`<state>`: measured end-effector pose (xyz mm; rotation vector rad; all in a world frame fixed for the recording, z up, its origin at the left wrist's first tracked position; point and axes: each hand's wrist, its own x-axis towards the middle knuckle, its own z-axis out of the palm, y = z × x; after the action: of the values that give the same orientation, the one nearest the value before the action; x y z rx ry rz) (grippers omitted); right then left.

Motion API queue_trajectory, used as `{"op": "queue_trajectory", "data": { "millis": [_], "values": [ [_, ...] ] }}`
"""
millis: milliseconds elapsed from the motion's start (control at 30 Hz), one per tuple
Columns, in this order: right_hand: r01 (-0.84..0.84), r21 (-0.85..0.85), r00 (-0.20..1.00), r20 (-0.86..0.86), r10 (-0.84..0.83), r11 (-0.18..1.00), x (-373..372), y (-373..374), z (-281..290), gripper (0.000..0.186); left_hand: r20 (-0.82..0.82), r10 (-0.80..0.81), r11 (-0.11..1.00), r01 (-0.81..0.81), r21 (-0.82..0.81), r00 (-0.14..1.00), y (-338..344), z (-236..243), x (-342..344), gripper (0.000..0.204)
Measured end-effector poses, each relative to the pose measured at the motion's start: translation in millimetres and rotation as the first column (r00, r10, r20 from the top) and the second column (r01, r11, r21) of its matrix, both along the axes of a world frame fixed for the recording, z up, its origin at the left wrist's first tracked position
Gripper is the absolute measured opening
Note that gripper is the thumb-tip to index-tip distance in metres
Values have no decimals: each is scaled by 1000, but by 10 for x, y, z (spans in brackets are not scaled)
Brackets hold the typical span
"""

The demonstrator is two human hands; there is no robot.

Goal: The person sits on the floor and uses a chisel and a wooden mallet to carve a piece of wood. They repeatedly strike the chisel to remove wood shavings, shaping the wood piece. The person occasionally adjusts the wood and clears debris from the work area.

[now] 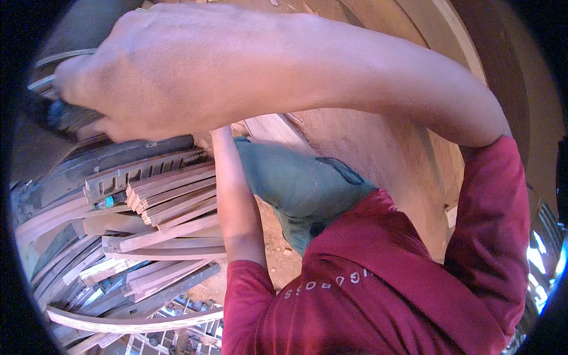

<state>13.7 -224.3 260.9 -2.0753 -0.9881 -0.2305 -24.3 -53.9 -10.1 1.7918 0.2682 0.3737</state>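
Note:
My right arm stretches across the top of the head view, and my right hand (139,77) is at the far left, slightly blurred. Its fingers are bent around a dark thing (77,115) at the picture's edge, whose kind I cannot make out. My left forearm (234,195) rises from the maroon sleeve and passes behind the right arm. That right arm covers my left hand, so its fingers and anything in them are hidden.
Stacked wooden strips (177,195) lie to the left, beside a slotted wooden piece (148,171) and a small bottle with a green part (105,203). A long curved wooden piece (136,322) crosses the lower left. A pale board (278,130) lies beyond my green trousers (302,183).

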Motion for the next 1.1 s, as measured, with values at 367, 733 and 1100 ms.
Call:
{"op": "queue_trajectory", "data": {
  "millis": [367, 733, 1100],
  "values": [
    [73, -187, 816, -554, -166, 980, -375, -526, -862, 37, 87, 268, 751, -152, -642, 959, 137, 541, -49, 22],
    [165, -406, 443, -784, -435, 899, -1405, -758, -2035, 43, 321, 185, 854, 9, -520, 929, -51, 381, 95, 11],
    [8, -458, 339, -835, -434, 889, -1554, -764, -2120, 48, 256, 186, 865, -35, -501, 949, -126, 337, 97, 16]
  ]
}}
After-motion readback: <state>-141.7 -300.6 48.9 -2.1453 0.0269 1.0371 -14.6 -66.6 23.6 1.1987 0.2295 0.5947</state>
